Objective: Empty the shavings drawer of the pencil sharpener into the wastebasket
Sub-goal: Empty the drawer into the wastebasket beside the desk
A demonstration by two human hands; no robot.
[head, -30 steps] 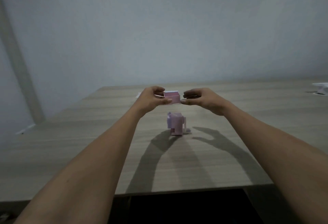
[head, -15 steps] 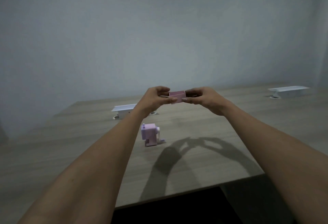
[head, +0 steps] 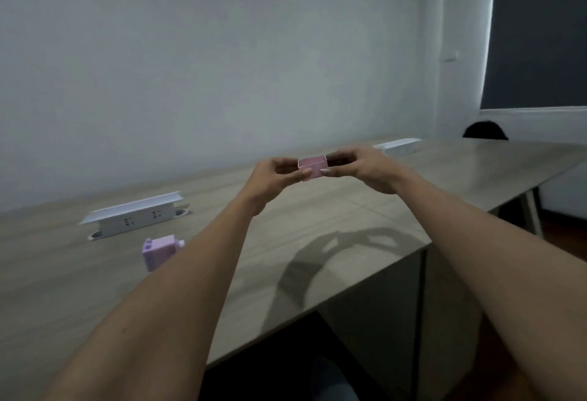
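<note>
A small pink shavings drawer (head: 313, 166) is held level in the air above the wooden table (head: 317, 226), its open side up. My left hand (head: 274, 176) pinches its left end and my right hand (head: 360, 167) pinches its right end. The pink pencil sharpener (head: 158, 249) stands on the table at the lower left, partly behind my left forearm. No wastebasket is in view.
A white pop-up socket box (head: 133, 214) stands open on the table behind the sharpener, and a second one (head: 397, 145) lies behind my right hand. The table's front edge runs diagonally to the right, with a table leg (head: 533, 213). A dark chair back (head: 484, 131) shows at the far right.
The view has swung to the right with both hands still on the drawer. The sharpener has slid toward the lower left of the frame, and the table's right end and a chair have come into view.
</note>
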